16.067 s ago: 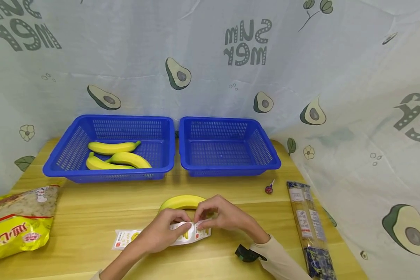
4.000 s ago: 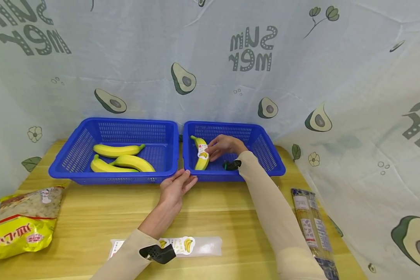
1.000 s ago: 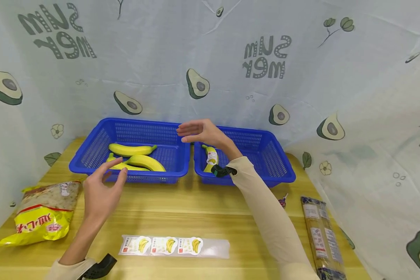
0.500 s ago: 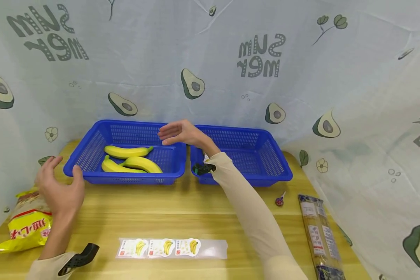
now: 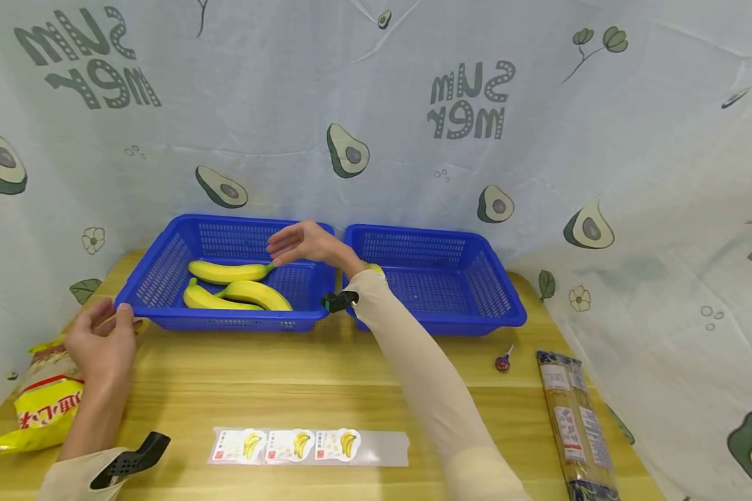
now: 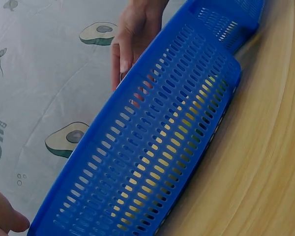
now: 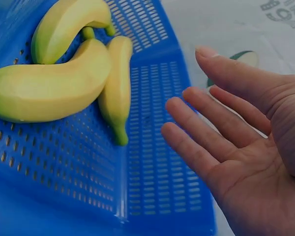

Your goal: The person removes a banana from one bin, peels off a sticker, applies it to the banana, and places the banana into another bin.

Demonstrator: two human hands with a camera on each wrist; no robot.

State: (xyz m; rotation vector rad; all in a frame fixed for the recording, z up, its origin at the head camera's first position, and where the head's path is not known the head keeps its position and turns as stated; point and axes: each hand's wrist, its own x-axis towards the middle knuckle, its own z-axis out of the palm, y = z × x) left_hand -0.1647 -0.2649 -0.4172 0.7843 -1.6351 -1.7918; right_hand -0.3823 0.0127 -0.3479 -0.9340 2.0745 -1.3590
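My right hand (image 5: 307,243) reaches over the right side of the left blue basket (image 5: 238,319), its fingers spread and holding nothing. Three yellow bananas (image 5: 251,293) lie in that basket, and in the right wrist view they sit beyond the fingertips (image 7: 174,135). At the front left corner of the same basket, my left hand (image 5: 103,348) grips the rim with thumb and fingers. The left wrist view shows only part of that hand (image 6: 2,216) at the rim. In the right blue basket (image 5: 439,321), a banana (image 5: 374,268) is mostly hidden behind my right sleeve.
A clear strip with three banana stickers (image 5: 288,445) lies on the wooden table (image 5: 257,390). A yellow food bag (image 5: 47,410) is at left, partly behind my left hand. A lollipop (image 5: 503,362) and long noodle packs (image 5: 573,424) lie at right. A printed curtain (image 5: 276,104) hangs behind.
Earlier, the stickered banana went into the right basket. Since then my right hand has moved left and lowered toward the left basket. My left hand has come to that basket's corner.
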